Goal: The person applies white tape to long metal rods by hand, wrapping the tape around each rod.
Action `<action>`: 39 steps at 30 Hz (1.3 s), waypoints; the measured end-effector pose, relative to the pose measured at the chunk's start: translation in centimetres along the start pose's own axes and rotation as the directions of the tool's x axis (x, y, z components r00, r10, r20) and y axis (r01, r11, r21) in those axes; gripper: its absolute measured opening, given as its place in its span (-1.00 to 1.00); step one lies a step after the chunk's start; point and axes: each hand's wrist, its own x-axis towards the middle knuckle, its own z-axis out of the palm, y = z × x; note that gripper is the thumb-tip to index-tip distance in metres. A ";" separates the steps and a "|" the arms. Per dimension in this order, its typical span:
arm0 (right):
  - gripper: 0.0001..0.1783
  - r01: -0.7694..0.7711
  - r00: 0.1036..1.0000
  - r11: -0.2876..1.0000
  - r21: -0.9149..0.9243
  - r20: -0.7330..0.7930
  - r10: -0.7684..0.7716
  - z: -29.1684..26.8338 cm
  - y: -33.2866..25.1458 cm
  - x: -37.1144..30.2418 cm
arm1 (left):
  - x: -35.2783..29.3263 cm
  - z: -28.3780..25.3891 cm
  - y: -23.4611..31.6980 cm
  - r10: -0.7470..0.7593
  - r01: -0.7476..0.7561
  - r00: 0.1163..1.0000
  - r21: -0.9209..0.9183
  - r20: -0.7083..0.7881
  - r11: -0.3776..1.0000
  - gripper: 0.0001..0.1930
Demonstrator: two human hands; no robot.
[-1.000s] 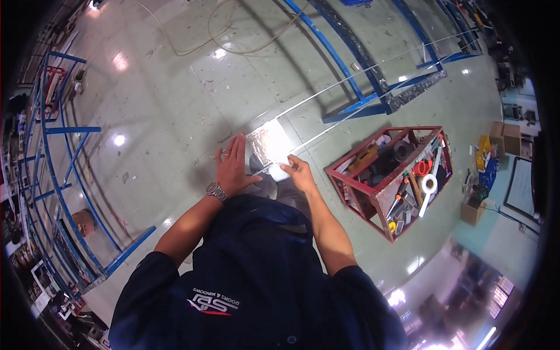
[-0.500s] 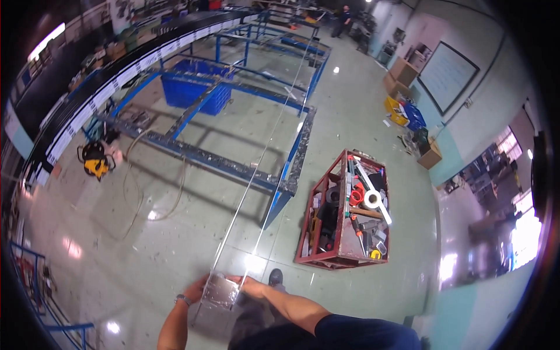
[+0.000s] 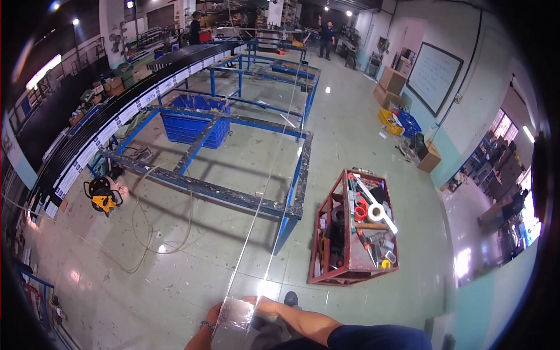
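A long, narrow piece with two thin bright edges (image 3: 247, 237) runs from my body toward the far end of the blue frame. Its near end is a shiny, silvery, plate-like square (image 3: 236, 313). My left hand (image 3: 213, 315) is closed on the left side of that end, its fingers partly hidden. On the right side, my right hand (image 3: 266, 305) grips the same end, fingers curled at its edge. Beyond the hands, the piece passes over a blue metal frame (image 3: 233, 201) with dark, worn top bars. Whether the middle between the edges is see-through or open I cannot tell.
A red tool cart (image 3: 350, 274) with tape rolls and hand tools stands right of the frame. A blue basket (image 3: 195, 131) sits under the frame. A yellow-black cable reel (image 3: 104, 198) and loose hose (image 3: 189, 224) lie on the left floor. A person (image 3: 328, 41) stands far off.
The view has tipped upward, so more of the far room shows and my hands sit lower in the picture. Both hands keep their hold on the long piece.
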 end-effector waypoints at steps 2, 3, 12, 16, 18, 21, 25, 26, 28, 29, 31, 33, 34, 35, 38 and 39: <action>-0.44 -0.071 0.973 0.993 -0.090 -0.225 0.049 1.0 -0.2 -1.2 | -1.2 -1.1 -1.6 0.047 -0.048 0.999 0.109 0.014 0.993 -0.69; -0.44 -0.074 0.976 0.992 -0.105 -0.212 0.050 1.3 -0.6 -2.3 | -1.5 -1.5 -2.7 0.091 -0.099 0.995 0.221 0.048 0.970 -0.68; -0.27 0.049 0.907 0.998 0.026 -0.420 -0.033 8.3 -5.2 -9.0 | -0.2 -3.1 -3.4 0.009 0.072 0.969 0.316 -0.248 0.946 -0.56; -0.35 0.019 0.910 0.998 -0.059 -0.412 -0.042 7.4 -4.5 -7.7 | 0.4 -3.6 -4.7 -0.011 0.102 0.957 0.304 -0.288 0.947 -0.62; -0.37 0.004 0.917 0.998 -0.070 -0.397 -0.031 6.8 -4.4 -7.1 | 1.0 -4.4 -5.7 -0.115 0.147 0.961 0.111 -0.253 0.983 -0.61; -0.42 -0.023 0.920 0.995 -0.101 -0.392 -0.019 6.4 -4.0 -7.0 | 0.5 -4.1 -6.0 -0.269 0.228 0.945 -0.218 -0.184 0.949 -0.64; -0.46 -0.012 0.915 0.997 -0.077 -0.403 -0.020 6.7 -3.3 -7.5 | 0.9 -3.8 -7.2 -0.348 0.224 0.919 -0.481 -0.184 0.847 -0.71; -0.46 -0.028 0.911 0.996 -0.082 -0.412 -0.008 6.1 -3.2 -7.4 | 0.8 -3.4 -6.1 -0.340 0.238 0.921 -0.413 -0.192 0.879 -0.71; -0.48 -0.071 0.893 0.994 -0.083 -0.448 0.026 4.8 -3.2 -6.9 | 0.2 -3.6 -1.5 -0.351 0.314 0.920 -0.204 -0.177 0.927 -0.68; -0.49 -0.117 0.914 0.992 -0.039 -0.394 0.092 7.2 -3.4 -7.5 | -0.1 -5.9 -10.5 -0.051 0.083 0.973 0.136 -0.226 0.987 -0.68; -0.49 -0.079 0.918 0.975 -0.208 -0.397 -0.011 5.0 -2.3 -5.8 | 1.0 -6.9 -11.8 0.168 -0.001 0.979 0.830 -0.112 0.558 -0.46; -0.42 -0.056 0.916 0.978 -0.199 -0.400 -0.029 3.1 -2.8 -5.1 | 3.2 -7.3 -5.2 -0.064 0.142 0.961 0.285 -0.268 0.948 -0.47; -0.40 -0.059 0.912 0.985 -0.160 -0.411 -0.012 5.0 -4.2 -5.2 | 3.0 -8.0 -4.9 -0.078 0.127 0.948 0.142 -0.309 0.982 -0.53; -0.38 -0.008 0.899 0.994 -0.113 -0.437 -0.042 3.9 -4.0 -5.2 | 3.6 -6.0 -1.7 -0.147 0.012 0.938 -0.395 -0.315 0.919 -0.58; -0.45 -0.007 0.921 0.994 -0.110 -0.389 -0.036 5.0 -3.2 -4.5 | 2.2 -7.5 -4.5 -0.110 -0.049 0.944 -0.460 -0.311 0.887 -0.58; -0.46 0.004 0.925 0.993 -0.119 -0.377 -0.049 5.1 -3.3 -4.4 | 1.9 -7.8 -5.1 -0.132 -0.018 0.943 -0.444 -0.305 0.896 -0.59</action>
